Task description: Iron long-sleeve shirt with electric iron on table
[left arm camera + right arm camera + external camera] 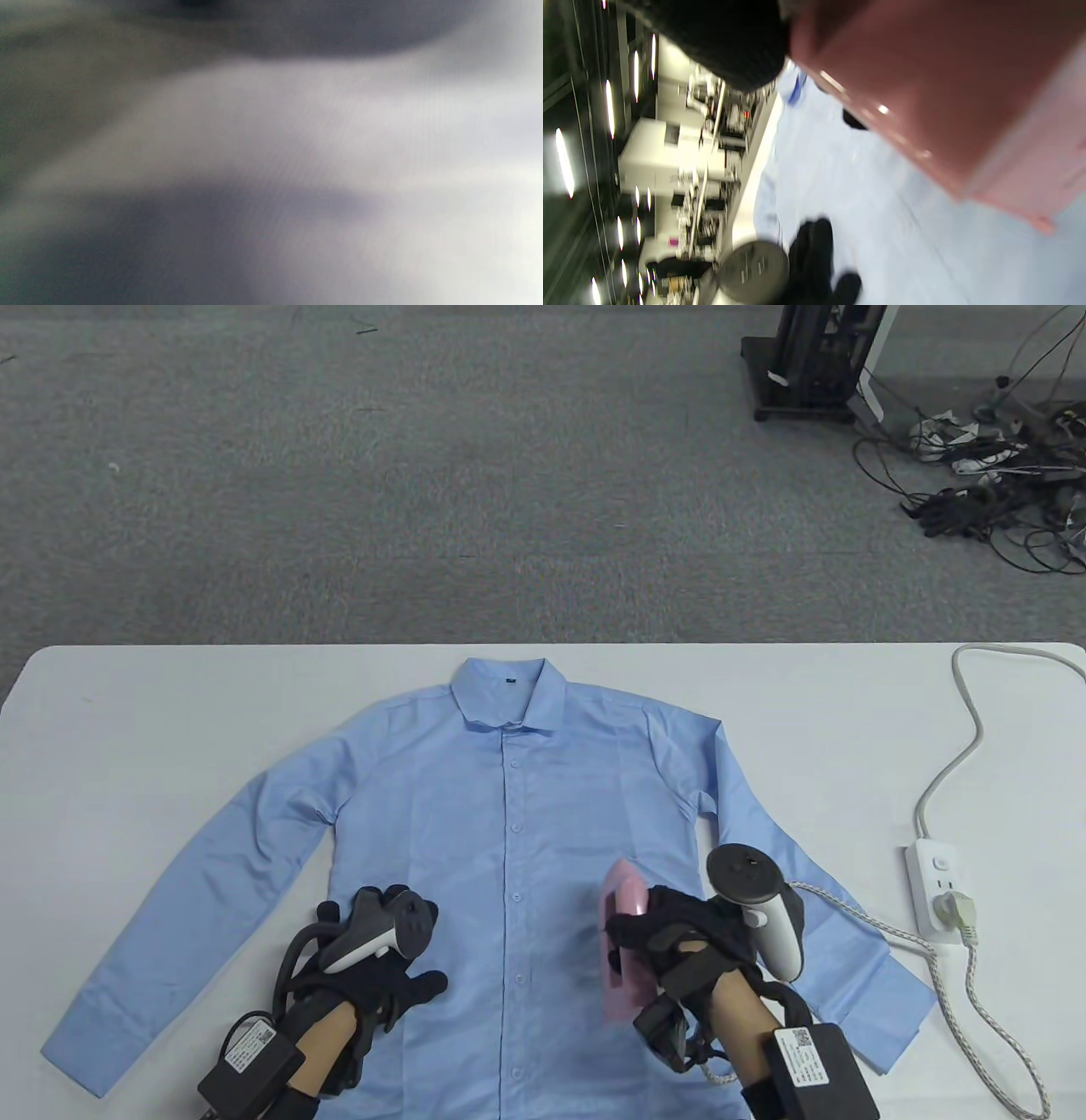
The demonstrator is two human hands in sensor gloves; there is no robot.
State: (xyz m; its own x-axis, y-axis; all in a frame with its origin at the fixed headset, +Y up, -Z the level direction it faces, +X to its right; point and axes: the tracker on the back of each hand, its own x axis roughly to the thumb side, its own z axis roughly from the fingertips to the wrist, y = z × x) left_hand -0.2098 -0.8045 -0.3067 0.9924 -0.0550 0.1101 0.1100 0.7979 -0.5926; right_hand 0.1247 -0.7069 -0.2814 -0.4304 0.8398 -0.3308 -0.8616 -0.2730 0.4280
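A light blue long-sleeve shirt [509, 831] lies flat and buttoned on the white table [127, 704], collar away from me. My right hand [679, 937] grips the handle of a pink electric iron [622, 933] standing on the shirt's lower right front. The iron fills the upper right of the right wrist view [946, 106], above the shirt [840, 178]. My left hand [386, 976] rests flat on the shirt's lower left front, fingers spread. The left wrist view shows only blurred cloth [297, 148].
A white power strip [937, 891] lies at the table's right, its white cable [967, 729] running to the far edge. The iron's braided cord [976, 1001] runs from its plug over the shirt's right sleeve. Grey carpet lies beyond; a black stand [806, 364] and tangled cables [993, 492] at far right.
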